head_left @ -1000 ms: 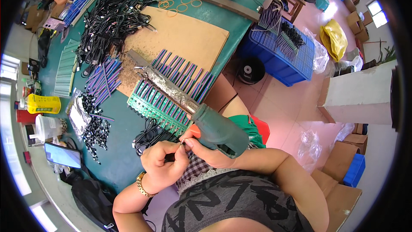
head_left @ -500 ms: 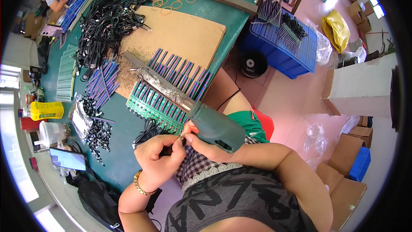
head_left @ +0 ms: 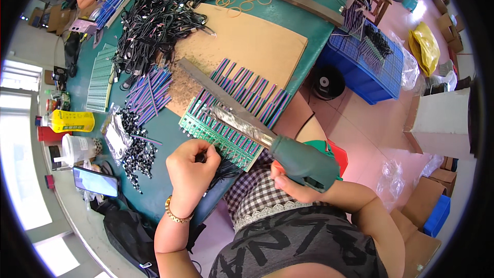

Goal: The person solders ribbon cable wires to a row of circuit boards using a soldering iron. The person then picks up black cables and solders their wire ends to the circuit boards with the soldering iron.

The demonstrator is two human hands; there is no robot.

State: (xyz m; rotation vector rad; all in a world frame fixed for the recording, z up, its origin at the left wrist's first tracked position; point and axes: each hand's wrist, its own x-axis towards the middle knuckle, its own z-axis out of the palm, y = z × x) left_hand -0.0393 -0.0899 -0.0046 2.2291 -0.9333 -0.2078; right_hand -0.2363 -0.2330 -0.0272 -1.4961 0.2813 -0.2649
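Note:
My right hand [head_left: 296, 188] grips a dark green heat gun [head_left: 306, 164] from below, most of its fingers hidden under the body. The gun's foil-wrapped metal barrel [head_left: 239, 125] points left over a row of green circuit boards [head_left: 208, 131]. Striped purple, black and teal wires [head_left: 257, 98] run up from the boards. A long metal bar [head_left: 216, 85] lies across those wires. At the near edge of the boards, my left hand [head_left: 190, 170] is closed in a pinch; what it holds is too small to make out. Black cables [head_left: 221, 175] lie beside it.
On the green table [head_left: 170, 175], brown board [head_left: 252, 36] lies under the wires. Around it are a heap of black cables [head_left: 154, 20], loose striped wires [head_left: 149, 92], small black parts [head_left: 139, 154] and a phone [head_left: 96, 181]. A blue crate [head_left: 355, 72] stands right. Another person works far left.
My hands, close together before, are now apart. The right has moved right with the heat gun; the left is now over the boards' near edge. The whole view has shifted.

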